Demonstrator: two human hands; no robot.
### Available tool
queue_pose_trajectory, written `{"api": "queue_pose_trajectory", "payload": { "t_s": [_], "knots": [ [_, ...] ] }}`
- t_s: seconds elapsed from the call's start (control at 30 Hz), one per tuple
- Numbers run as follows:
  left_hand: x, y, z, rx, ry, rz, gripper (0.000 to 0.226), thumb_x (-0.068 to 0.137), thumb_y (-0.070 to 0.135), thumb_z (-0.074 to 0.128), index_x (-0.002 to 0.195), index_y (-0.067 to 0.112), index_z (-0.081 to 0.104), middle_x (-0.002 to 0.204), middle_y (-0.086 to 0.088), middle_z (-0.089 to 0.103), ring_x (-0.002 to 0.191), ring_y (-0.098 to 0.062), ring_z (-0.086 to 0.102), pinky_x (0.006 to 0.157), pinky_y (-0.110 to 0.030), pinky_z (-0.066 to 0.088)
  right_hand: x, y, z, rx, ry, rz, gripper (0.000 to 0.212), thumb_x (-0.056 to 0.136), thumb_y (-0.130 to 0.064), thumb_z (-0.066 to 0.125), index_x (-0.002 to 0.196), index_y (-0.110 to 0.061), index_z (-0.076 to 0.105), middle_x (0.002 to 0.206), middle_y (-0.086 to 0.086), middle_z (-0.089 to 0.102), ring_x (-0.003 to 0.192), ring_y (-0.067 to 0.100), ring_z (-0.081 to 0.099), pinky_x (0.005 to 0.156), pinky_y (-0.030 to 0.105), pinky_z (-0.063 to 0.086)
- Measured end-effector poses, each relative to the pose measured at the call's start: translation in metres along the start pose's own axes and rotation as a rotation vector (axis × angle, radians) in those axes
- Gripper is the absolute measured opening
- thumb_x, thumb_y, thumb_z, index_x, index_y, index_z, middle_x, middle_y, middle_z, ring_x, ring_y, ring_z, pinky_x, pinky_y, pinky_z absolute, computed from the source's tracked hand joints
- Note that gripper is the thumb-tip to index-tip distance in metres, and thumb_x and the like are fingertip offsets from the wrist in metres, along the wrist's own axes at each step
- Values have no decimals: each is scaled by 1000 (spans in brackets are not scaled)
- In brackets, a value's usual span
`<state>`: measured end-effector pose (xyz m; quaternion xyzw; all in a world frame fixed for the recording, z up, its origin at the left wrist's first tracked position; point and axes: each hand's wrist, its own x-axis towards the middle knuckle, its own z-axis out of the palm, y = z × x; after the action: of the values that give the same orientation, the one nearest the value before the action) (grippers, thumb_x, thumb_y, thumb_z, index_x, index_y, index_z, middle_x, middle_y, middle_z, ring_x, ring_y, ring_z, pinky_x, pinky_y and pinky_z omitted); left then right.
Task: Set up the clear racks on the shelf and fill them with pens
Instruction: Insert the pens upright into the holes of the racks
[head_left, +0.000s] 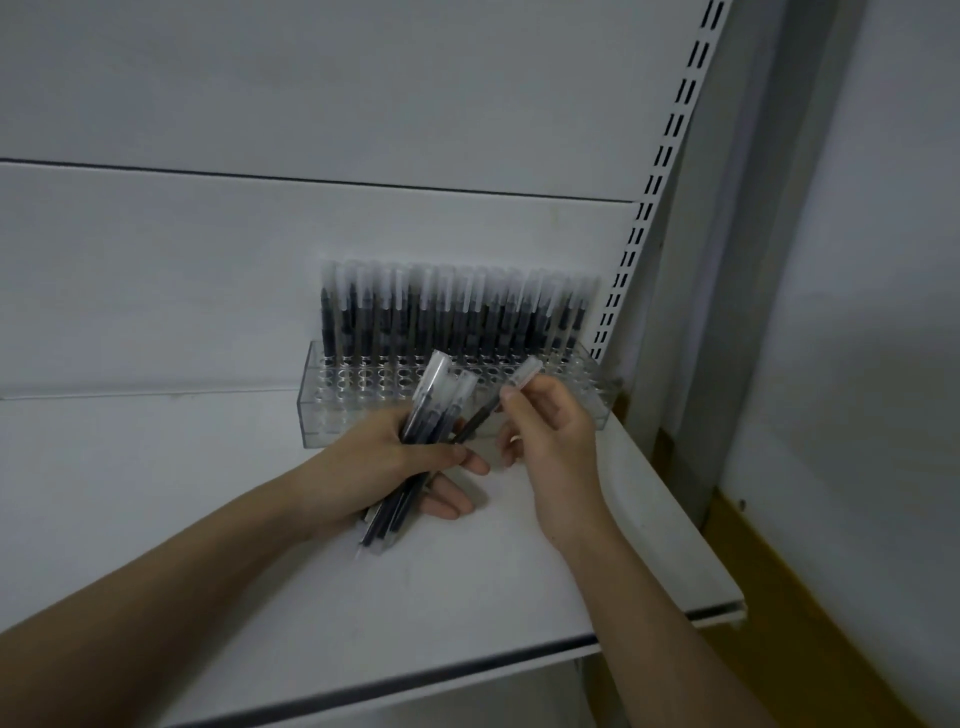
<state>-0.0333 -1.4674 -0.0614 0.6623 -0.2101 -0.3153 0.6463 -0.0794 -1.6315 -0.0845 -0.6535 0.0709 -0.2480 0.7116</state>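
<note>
White shelf (156, 493) and back panel fill the view. Over it, the left hand (374, 467) grips a bundle of pens (415, 441). Behind stands the clear rack (322, 405), its back rows full of pens. The right hand (550, 436) pinches a single pen (498, 402) between thumb and fingers, beside the bundle.

Clear rack (332, 410): long transparent block with rows of round holes, standing on the white shelf (208, 493) against the back panel, near its right end. Rear rows filled with upright pens (452, 312), dark barrels, frosted caps up; front rows open. Loose bundle of same pens (415, 431) tilted before rack; single pen (519, 382) angled beside it.
</note>
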Motion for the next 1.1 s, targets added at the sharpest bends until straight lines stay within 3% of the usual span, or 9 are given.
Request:
{"api": "queue_pose_trajectory", "payload": {
  "t_s": [0.1, 0.23, 0.33, 0.43, 0.53, 0.63, 0.77, 0.9, 1.1],
  "knots": [
    [-1, 4, 5, 34, 11, -12, 26, 94, 3, 59, 120, 0, 58, 102, -18, 74, 77, -39, 72, 67, -38, 62, 1, -1, -1, 62, 27, 38, 4, 94, -12, 64, 91, -11, 62, 77, 8, 61, 62, 21, 53, 53, 32, 44],
    [-4, 12, 16, 69, 54, 47, 21, 97, 6, 57, 117, 2, 62, 102, -17, 74, 70, -35, 71, 56, -34, 58, -3, -11, -1, 94, 1, 58, 9, 93, -10, 66, 101, -13, 62, 80, 1, 68, 64, 14, 59, 56, 26, 49],
    [-4, 19, 25, 61, 51, 39, 22, 98, 9, 56, 119, 4, 61, 105, -16, 74, 75, -39, 71, 59, -35, 60, -3, -18, -4, 129, 17, 54, 9, 93, -9, 66, 101, -12, 63, 82, 3, 68, 66, 14, 60, 60, 26, 51],
    [13, 29, 32, 9, 113, 62, 26, 98, 17, 58, 120, 3, 57, 107, -15, 74, 75, -41, 72, 65, -40, 62, 11, -30, -12, 161, 127, 11, 11, 94, -10, 64, 104, -15, 65, 83, -3, 70, 68, 10, 60, 62, 24, 52],
    [31, 39, 37, -54, 212, 146, 17, 99, 21, 58, 107, 7, 53, 90, -10, 75, 56, -33, 66, 59, -39, 60, 36, -47, -28, 198, 261, -89, 15, 95, -9, 63, 110, -10, 61, 85, 0, 68, 63, 8, 59, 60, 23, 52],
    [43, 37, 40, -32, 216, 229, 15, 100, 22, 56, 89, 13, 49, 65, -3, 55, 46, -19, 43, 49, -32, 46, 58, -56, -39, 27, 320, -247, 22, 95, -10, 64, 116, -8, 58, 88, -1, 68, 67, 8, 62, 64, 20, 53],
    [52, 21, 46, -73, 89, 262, 26, 101, 23, 53, 78, 16, 42, 61, 2, 31, 47, -16, 29, 44, -27, 33, 89, -58, -37, -166, 279, -376, 19, 96, -11, 62, 109, -21, 55, 89, -8, 61, 72, -7, 58, 66, 10, 48],
    [51, 11, 53, -141, 5, 301, 10, 94, 15, 56, 97, 11, 47, 60, -1, 29, 45, -16, 28, 44, -26, 32, 106, -39, -37, -298, 258, -403, 17, 96, -18, 62, 110, -24, 55, 85, -9, 59, 72, -3, 55, 66, 13, 47],
    [58, 4, 51, -48, 121, 408, 12, 97, 6, 49, 110, 6, 51, 66, -8, 34, 50, -21, 39, 51, -30, 41, 114, -27, -41, -370, 187, -440, 15, 96, -19, 63, 105, -26, 54, 84, -9, 59, 69, -4, 53, 63, 11, 46]
  ]
}}
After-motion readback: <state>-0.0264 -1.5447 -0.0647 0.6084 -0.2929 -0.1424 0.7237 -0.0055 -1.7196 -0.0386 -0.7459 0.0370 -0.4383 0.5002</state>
